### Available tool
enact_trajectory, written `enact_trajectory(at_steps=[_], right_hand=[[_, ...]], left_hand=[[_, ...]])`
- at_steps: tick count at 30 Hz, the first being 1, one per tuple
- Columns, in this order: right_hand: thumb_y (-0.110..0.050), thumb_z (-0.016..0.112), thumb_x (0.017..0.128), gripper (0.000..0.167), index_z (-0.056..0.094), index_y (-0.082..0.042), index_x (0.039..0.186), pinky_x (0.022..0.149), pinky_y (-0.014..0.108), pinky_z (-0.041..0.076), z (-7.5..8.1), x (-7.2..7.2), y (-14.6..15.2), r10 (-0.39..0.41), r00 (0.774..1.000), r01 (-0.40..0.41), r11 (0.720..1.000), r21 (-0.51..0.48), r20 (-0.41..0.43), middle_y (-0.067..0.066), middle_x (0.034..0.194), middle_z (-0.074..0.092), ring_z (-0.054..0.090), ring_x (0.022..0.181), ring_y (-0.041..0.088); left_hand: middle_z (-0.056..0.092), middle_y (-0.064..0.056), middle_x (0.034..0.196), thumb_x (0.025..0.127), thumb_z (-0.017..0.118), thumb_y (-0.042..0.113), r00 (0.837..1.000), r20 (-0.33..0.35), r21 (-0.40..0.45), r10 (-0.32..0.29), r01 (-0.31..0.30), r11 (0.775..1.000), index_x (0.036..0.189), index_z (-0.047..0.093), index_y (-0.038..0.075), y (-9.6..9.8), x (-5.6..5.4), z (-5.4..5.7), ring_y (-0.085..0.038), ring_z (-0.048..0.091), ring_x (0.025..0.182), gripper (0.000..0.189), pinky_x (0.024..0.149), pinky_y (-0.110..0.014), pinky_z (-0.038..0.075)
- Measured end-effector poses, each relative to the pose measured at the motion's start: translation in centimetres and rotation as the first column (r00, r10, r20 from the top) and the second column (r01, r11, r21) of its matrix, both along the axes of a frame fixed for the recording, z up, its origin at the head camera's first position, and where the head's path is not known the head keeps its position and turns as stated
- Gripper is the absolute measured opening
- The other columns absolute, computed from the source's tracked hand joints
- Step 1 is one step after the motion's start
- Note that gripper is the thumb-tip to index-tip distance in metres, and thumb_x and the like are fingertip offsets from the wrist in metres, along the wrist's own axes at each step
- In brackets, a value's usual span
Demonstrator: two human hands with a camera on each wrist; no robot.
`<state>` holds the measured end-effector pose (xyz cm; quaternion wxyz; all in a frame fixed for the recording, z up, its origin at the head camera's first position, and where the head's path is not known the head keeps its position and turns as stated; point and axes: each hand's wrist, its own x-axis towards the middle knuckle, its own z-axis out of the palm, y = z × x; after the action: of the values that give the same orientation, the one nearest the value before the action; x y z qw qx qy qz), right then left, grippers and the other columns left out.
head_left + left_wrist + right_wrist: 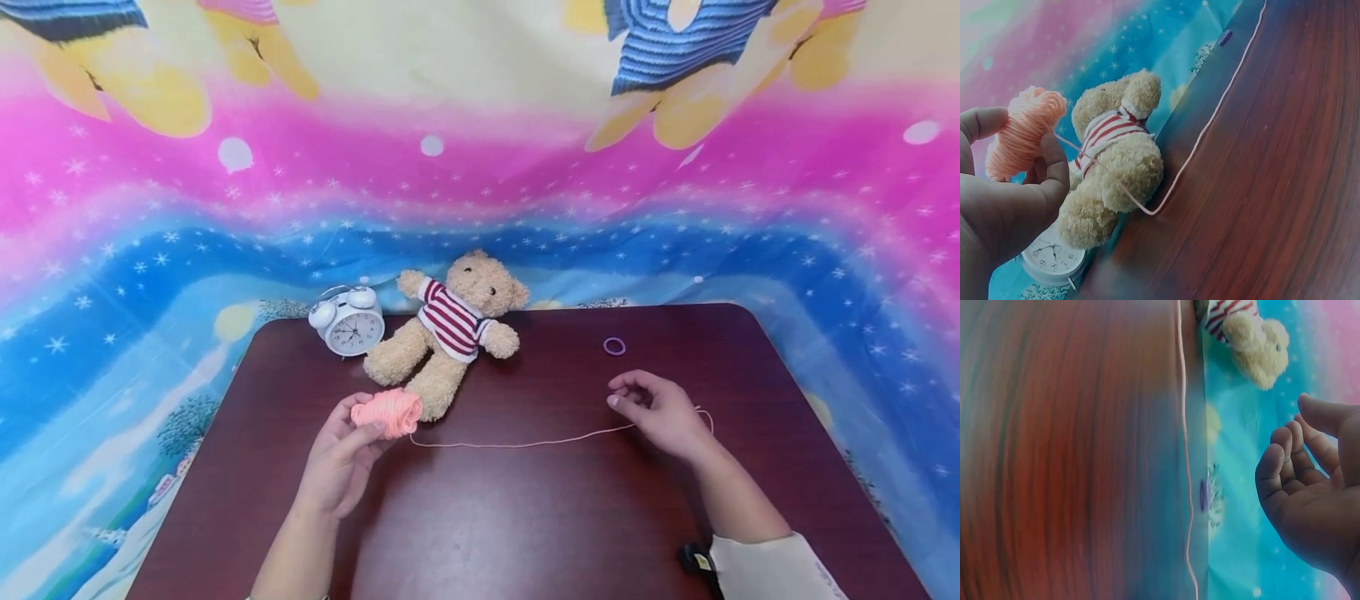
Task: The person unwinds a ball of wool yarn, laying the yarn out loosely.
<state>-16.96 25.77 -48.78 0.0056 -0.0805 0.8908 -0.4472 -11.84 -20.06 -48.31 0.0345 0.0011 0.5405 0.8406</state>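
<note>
A small skein of peach yarn [390, 412] is pinched between the thumb and fingers of my left hand [341, 458], held up in front of the teddy bear's feet. From the skein a loose strand [517, 446] runs rightward across the table and passes under or behind my right hand [667, 417]. In the right wrist view the right hand [1310, 487] has loosely bent fingers and holds nothing; the strand [1185, 437] lies apart from it. The teddy bear [453, 321], in a red-and-white striped shirt, reclines just beyond the left hand.
A white twin-bell alarm clock [352, 325] stands left of the bear. Toward the back right lies a purple ring [614, 346]. The dark wooden table [540, 517] has rounded far corners, and a printed cloth [480, 167] hangs behind it.
</note>
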Motion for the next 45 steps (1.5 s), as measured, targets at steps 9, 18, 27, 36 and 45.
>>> enact_trajectory(at_steps=[9, 18, 27, 36, 45], right_hand=[[-0.018, 0.078, 0.095, 0.022, 0.071, -0.005, 0.112, 0.072, 0.027, 0.054, -0.3, 0.2, -3.8, 0.065, 0.998, -0.065, 0.994, -0.092, 0.0, 0.001, 0.091, 0.069, 0.063, 0.083, 0.019], [-0.013, 0.078, 0.093, 0.021, 0.071, -0.004, 0.11, 0.069, 0.027, 0.054, -0.6, 0.6, -7.3, 0.109, 0.994, -0.104, 0.979, -0.174, 0.018, 0.0, 0.088, 0.069, 0.063, 0.082, 0.021], [-0.016, 0.079, 0.093, 0.02, 0.072, -0.005, 0.108, 0.066, 0.026, 0.054, -0.9, 0.8, -11.3, 0.174, 0.985, -0.164, 0.958, -0.234, 0.02, 0.0, 0.088, 0.068, 0.063, 0.077, 0.018], [-0.013, 0.078, 0.093, 0.023, 0.072, -0.007, 0.114, 0.061, 0.027, 0.055, -1.1, 0.9, -15.5, 0.283, 0.959, -0.279, 0.925, -0.258, -0.023, -0.001, 0.093, 0.067, 0.062, 0.074, 0.016], [0.005, 0.071, 0.083, 0.049, 0.069, -0.009, 0.13, 0.069, 0.027, 0.057, -0.9, 0.6, -18.0, 0.305, 0.945, -0.324, 0.919, -0.224, -0.114, 0.001, 0.11, 0.066, 0.062, 0.083, 0.014]], left_hand=[[0.064, -0.002, 0.12, 0.096, 0.055, -0.009, 1.0, 0.014, 0.014, -0.015, 0.014, 1.0, 0.124, 0.045, 0.013, 0.8, 0.7, 0.0, -0.014, 0.064, 0.1, 0.037, 0.091, -0.033, 0.056], [0.063, -0.001, 0.116, 0.096, 0.056, -0.009, 0.999, 0.013, 0.027, -0.031, 0.031, 0.999, 0.123, 0.046, 0.013, 2.1, 0.6, -0.1, -0.014, 0.065, 0.098, 0.036, 0.088, -0.031, 0.056], [0.063, -0.001, 0.117, 0.095, 0.058, -0.006, 0.997, 0.002, 0.034, -0.072, 0.072, 0.997, 0.124, 0.046, 0.013, 3.7, 0.4, 0.5, -0.015, 0.065, 0.098, 0.037, 0.086, -0.031, 0.056], [0.064, -0.004, 0.123, 0.096, 0.057, -0.005, 0.99, -0.027, 0.061, -0.139, 0.141, 0.988, 0.124, 0.047, 0.012, 5.4, 0.2, 1.4, -0.016, 0.066, 0.098, 0.034, 0.087, -0.036, 0.058], [0.065, -0.007, 0.129, 0.097, 0.056, -0.004, 0.972, -0.067, 0.084, -0.224, 0.229, 0.97, 0.122, 0.048, 0.013, 6.3, 0.3, 2.1, -0.015, 0.064, 0.101, 0.031, 0.089, -0.034, 0.055]])
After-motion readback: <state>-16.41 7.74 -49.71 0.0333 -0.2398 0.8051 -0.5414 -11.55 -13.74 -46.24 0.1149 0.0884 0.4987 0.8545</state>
